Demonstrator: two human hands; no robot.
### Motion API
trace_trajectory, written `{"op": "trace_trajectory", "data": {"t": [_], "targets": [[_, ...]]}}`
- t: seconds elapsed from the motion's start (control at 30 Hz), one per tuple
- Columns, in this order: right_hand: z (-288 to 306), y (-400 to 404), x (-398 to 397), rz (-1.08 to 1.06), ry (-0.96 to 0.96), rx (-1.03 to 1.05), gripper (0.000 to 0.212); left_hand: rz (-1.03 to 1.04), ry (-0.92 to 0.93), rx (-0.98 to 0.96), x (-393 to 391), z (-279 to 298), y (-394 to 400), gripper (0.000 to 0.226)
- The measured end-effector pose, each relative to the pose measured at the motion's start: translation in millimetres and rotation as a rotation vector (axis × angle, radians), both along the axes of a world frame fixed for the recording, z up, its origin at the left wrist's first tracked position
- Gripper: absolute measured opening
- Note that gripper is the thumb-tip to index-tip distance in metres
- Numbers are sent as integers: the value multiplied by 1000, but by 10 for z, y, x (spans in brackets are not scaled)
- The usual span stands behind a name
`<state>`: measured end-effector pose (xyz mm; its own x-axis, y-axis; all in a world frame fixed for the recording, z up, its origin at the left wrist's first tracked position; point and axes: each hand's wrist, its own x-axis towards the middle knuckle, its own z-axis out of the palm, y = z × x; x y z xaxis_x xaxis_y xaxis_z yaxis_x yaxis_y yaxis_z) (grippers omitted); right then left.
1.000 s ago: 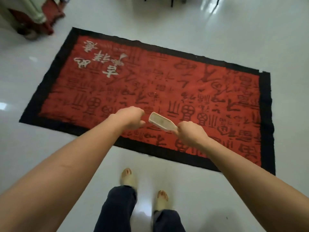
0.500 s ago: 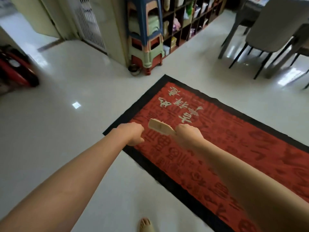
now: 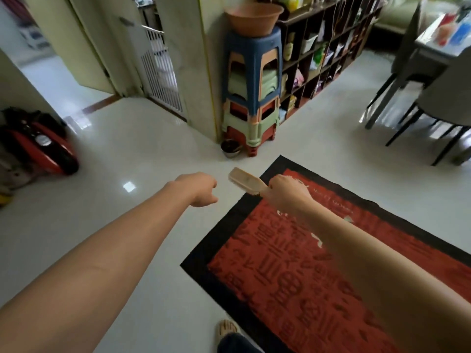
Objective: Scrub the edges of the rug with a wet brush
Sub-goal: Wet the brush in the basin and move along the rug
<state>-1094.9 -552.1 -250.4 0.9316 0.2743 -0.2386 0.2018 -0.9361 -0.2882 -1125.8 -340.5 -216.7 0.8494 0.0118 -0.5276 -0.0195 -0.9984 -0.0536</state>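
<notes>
A pale brush (image 3: pixel 243 180) is gripped by its handle in the right hand (image 3: pixel 286 193), just right of the frame's center; the fingers are curled round the handle and the brush head is directed toward the upper left, held in the air above the floor (image 3: pixel 142 159). The brush head lies between the two hands, apart from the left one. The left hand (image 3: pixel 200 188), at the center of the frame, is curled into a loose fist with nothing held in it. A red rug (image 3: pixel 293 276) with a black border is spread flat on the floor in the lower right of the frame; its near corner is located below the brush and the right hand. A stack of plastic stools (image 3: pixel 251 93) with a basin (image 3: pixel 253 17) on top is seen in the upper center, beside an open shelf (image 3: pixel 323 47). Chairs (image 3: pixel 433 98) are seen at the upper right. A bare foot (image 3: pixel 226 329) is seen at the lower edge.
</notes>
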Motion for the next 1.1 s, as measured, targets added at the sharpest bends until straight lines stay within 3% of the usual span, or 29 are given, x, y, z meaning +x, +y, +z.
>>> {"op": "trace_trajectory", "data": {"t": [0.37,0.57,0.7,0.87,1.1], "targets": [[380,1961,2545,57,-73,-28,35,14,-29,17,2413,246,2087,52],[339,2858,3908,-110,-50,49,35,-117,3,74,4090,175,2970,53],[479,3085,4689,-303,-35,135,36,-238,-19,67,5368,336,3129,49],[512,2859,5778,-461,-160,147,28,-355,-60,-25,6788,446,2802,48],[684,2530,7793,-494,-366,349,18,-269,-185,-140,8713,620,2565,53]]}}
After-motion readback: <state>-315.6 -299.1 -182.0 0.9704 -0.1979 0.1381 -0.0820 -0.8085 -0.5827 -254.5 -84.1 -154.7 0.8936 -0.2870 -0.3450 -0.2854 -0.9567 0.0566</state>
